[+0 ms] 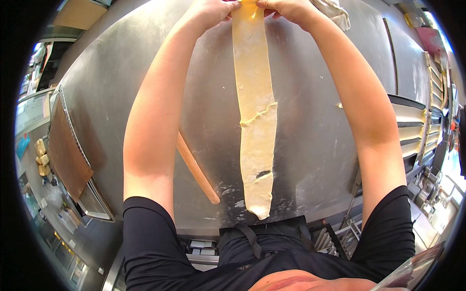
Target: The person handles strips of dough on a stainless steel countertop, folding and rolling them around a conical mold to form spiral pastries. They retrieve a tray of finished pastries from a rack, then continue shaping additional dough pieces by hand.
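Observation:
A long strip of pale yellow dough (254, 72) runs down the middle of the steel worktable (309, 109). My left hand (214, 11) grips the left corner of its far end, thumb on top. At the same end, my right hand (285, 10) pinches the right corner. The upper edge of the picture cuts off part of the far end. A ragged ridge crosses the strip near its middle, and a torn hole shows the dark surface closer to me. The near end tapers by the table's front edge. Beside my left forearm lies a wooden rolling pin (198, 171), partly hidden by the arm.
A tray with a brown sheet (69, 145) stands at the left edge. On the right, dark trays (409, 125) carry several dough strips. A whitish cloth (335, 14) lies at the far right of the table. Flour smears (229, 190) mark the near surface.

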### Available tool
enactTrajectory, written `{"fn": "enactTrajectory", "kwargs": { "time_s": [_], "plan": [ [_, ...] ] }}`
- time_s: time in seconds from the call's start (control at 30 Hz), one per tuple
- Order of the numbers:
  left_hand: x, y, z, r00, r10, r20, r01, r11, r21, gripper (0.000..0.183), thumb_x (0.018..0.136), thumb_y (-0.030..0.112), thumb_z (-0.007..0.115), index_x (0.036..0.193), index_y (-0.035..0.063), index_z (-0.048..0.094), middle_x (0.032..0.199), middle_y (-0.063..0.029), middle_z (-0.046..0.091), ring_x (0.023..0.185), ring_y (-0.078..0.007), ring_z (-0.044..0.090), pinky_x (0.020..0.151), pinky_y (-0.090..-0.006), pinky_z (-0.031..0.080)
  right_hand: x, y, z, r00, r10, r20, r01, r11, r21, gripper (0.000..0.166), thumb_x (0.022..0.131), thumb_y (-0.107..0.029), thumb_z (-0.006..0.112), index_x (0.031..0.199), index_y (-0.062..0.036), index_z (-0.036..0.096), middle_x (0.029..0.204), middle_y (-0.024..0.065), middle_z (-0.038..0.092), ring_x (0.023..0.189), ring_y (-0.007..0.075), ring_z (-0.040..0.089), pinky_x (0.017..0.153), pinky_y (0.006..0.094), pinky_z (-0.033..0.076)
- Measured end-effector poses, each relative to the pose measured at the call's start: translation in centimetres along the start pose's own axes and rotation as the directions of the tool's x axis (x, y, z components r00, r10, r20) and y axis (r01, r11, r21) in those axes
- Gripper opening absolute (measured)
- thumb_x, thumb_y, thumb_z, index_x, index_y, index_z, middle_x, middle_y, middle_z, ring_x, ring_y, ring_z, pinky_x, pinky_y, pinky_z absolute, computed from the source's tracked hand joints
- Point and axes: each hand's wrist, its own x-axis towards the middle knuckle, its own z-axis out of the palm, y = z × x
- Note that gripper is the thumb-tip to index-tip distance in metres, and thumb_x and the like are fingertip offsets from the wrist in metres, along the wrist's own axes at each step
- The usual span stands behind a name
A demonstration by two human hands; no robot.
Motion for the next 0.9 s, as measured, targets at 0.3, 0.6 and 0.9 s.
{"fn": "enactTrajectory", "kwargs": {
  "time_s": [0.3, 0.6, 0.9],
  "plan": [
    [0.6, -0.6, 1.3, 1.000, -0.022, 0.018, 0.022, 0.999, -0.031, 0.042, 0.097, 0.037, 0.081, 0.121, 0.0043, 0.074, 0.110, -0.0068, 0.076, 0.096, -0.0148, 0.071, 0.092, -0.0296, 0.058, -2.2, -0.4, 0.9, 0.997, 0.073, -0.032, -0.063, 0.965, 0.255, 0.048, 0.085, -0.006, 0.079, 0.129, 0.0055, 0.065, 0.101, 0.0116, 0.074, 0.078, 0.0175, 0.071, 0.069, 0.0307, 0.060],
    [2.1, -2.0, 1.2, 0.994, -0.089, 0.055, 0.099, 0.968, -0.231, 0.038, 0.096, 0.029, 0.080, 0.122, 0.0026, 0.070, 0.111, -0.0076, 0.074, 0.097, -0.0160, 0.071, 0.095, -0.0327, 0.058, -4.6, -1.8, 0.7, 0.996, 0.085, 0.000, -0.079, 0.928, 0.364, 0.054, 0.085, -0.003, 0.077, 0.135, 0.0036, 0.059, 0.108, 0.0113, 0.073, 0.085, 0.0156, 0.070, 0.069, 0.0300, 0.058],
    [1.3, -0.8, 2.0, 0.992, -0.065, 0.106, 0.096, 0.944, -0.315, 0.038, 0.094, 0.025, 0.083, 0.122, 0.0039, 0.068, 0.111, -0.0070, 0.074, 0.100, -0.0149, 0.071, 0.094, -0.0322, 0.057, -3.8, 0.1, 1.2, 0.999, 0.037, -0.010, -0.028, 0.882, 0.470, 0.041, 0.089, -0.005, 0.076, 0.128, 0.0016, 0.065, 0.107, 0.0086, 0.074, 0.089, 0.0151, 0.071, 0.076, 0.0292, 0.058]
  ]
}}
